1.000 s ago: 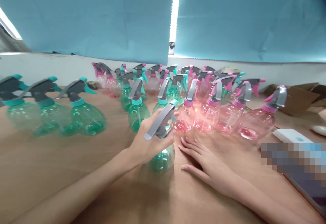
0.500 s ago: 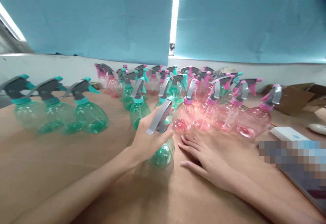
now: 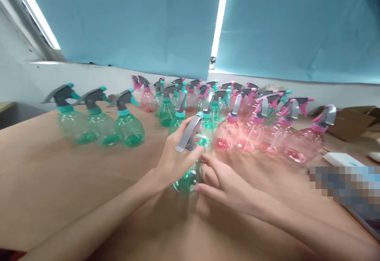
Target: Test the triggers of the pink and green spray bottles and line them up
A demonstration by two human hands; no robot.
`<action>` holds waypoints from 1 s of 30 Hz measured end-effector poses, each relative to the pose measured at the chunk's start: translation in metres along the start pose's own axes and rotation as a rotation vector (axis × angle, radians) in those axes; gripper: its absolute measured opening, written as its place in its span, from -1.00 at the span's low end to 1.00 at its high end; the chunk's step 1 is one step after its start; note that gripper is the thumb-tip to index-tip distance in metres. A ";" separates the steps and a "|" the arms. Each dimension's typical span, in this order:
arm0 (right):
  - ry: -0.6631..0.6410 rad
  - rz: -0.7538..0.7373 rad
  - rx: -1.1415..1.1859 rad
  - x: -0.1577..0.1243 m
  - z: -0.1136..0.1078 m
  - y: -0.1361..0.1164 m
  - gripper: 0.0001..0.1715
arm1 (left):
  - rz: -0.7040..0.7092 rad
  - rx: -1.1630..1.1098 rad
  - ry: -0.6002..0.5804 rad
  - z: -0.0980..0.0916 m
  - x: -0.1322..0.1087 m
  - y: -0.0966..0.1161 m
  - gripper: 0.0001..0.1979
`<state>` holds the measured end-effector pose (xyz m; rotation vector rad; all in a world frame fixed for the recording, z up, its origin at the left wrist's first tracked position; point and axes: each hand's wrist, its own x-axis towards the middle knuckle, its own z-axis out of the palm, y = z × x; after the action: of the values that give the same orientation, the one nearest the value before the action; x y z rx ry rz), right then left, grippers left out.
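My left hand is wrapped round the neck of a clear green spray bottle with a grey trigger head and a turquoise nozzle tip. The bottle's base is close to the tabletop, and its collar is hidden by my fingers. At the bottle's right side is my right hand, thumb low on the green body and fingers curled round behind it. Just beyond stand pink spray bottles in a row, with another green spray bottle directly behind my left hand.
To the left, three green spray bottles stand in a row. Several mixed green and pink bottles crowd the back of the brown table. On the right are a cardboard box, a white box and a pixelated area.
My right hand has risen from flat on the table and moved left onto the green bottle. My left hand keeps its hold. The view has swung left, so the surroundings appear shifted right.
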<state>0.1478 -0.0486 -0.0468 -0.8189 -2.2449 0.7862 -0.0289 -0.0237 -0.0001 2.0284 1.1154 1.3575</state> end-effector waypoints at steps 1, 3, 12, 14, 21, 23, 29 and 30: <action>0.027 -0.023 -0.022 0.007 0.005 -0.005 -0.14 | -0.011 0.016 0.024 -0.007 -0.004 -0.001 -0.44; 0.077 -0.047 -0.061 0.021 0.016 -0.018 -0.13 | -0.044 0.071 0.063 -0.023 -0.011 -0.002 -0.48; 0.198 -0.006 -0.176 0.092 0.066 -0.049 -0.48 | -0.183 0.146 0.050 -0.088 -0.019 -0.010 -0.30; 0.216 0.027 -0.219 0.108 0.069 -0.044 -0.46 | -0.188 0.104 0.114 -0.101 -0.023 -0.023 -0.28; 0.216 0.118 -0.302 0.157 0.065 -0.030 -0.30 | -0.276 -0.016 0.374 -0.134 -0.046 -0.054 -0.46; 0.220 0.137 -0.299 0.166 0.065 -0.027 -0.30 | -0.322 -0.031 0.387 -0.138 -0.051 -0.054 -0.47; 0.247 0.216 -0.313 0.182 0.068 -0.025 -0.35 | -0.387 -0.040 0.354 -0.142 -0.059 -0.057 -0.49; 0.253 0.229 -0.316 0.183 0.068 -0.026 -0.36 | -0.388 -0.038 0.345 -0.142 -0.060 -0.059 -0.50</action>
<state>-0.0224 0.0438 -0.0093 -1.2682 -2.0963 0.4005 -0.1907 -0.0489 -0.0176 1.4779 1.5236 1.5335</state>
